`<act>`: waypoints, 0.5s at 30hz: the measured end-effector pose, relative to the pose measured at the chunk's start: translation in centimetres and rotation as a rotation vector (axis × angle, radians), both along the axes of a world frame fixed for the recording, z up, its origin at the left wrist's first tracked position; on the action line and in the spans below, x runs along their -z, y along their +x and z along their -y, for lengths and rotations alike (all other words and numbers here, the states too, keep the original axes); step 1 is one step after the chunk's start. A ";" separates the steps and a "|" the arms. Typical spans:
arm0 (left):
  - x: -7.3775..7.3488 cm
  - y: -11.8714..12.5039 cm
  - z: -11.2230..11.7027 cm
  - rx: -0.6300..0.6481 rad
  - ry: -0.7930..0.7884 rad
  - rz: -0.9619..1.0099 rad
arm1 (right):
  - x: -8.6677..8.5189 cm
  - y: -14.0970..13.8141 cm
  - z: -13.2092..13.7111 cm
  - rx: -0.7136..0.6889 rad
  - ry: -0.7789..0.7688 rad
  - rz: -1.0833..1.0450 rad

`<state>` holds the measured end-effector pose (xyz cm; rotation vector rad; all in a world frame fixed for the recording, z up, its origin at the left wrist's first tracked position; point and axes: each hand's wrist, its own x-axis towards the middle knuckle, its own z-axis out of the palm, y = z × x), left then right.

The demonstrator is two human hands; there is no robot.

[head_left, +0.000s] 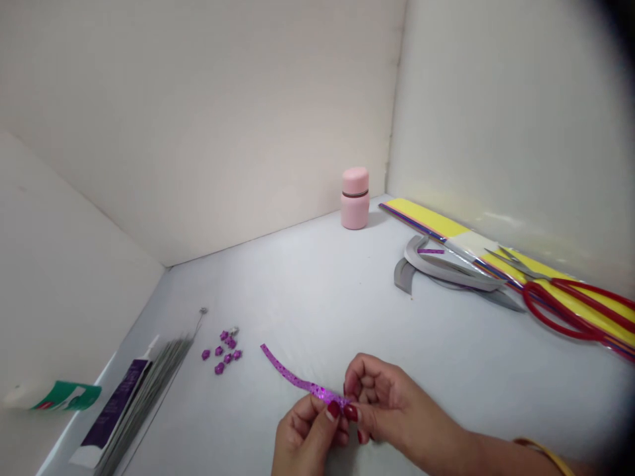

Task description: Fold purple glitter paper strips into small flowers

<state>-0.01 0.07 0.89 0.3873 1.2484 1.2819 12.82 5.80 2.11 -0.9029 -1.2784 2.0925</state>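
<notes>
So, purple strip [288,376]: it's sitting right in the fingers, with its free tail curving out past the left fingertips.
Left hand [305,436]: thumb and fingers are pinching the strip near its gripped end.
Right hand [399,404]: thumb and curled fingers are pinching that same end, almost touching the left thumb.
Pinch trouble: if the two thumbs are pulling unevenly, I reckon that thin strip could be creasing crooked or tearing; if either grip is going slack, the end could be slipping out.
Strip finish: it's glinting like foil, narrow and ribbony, with darker dots.
Little purple stars [227,358]: they're lying left of the fingers, puffy and chunky.
Wire bundle [147,390]: it's lying farther left of them, thin, straight and grey, beside a squashy-looking purple-and-white tube [116,406].
Red-handled scissors [538,274]: they're resting well right of the fingers, metal blades parting slightly.
Pink jar [355,210]: it's standing well beyond the fingertips, smooth and rounded.
</notes>
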 end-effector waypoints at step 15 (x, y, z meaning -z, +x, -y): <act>1.0 -0.2 0.1 -0.009 0.021 -0.027 | 0.2 0.2 -0.3 -0.090 0.048 0.058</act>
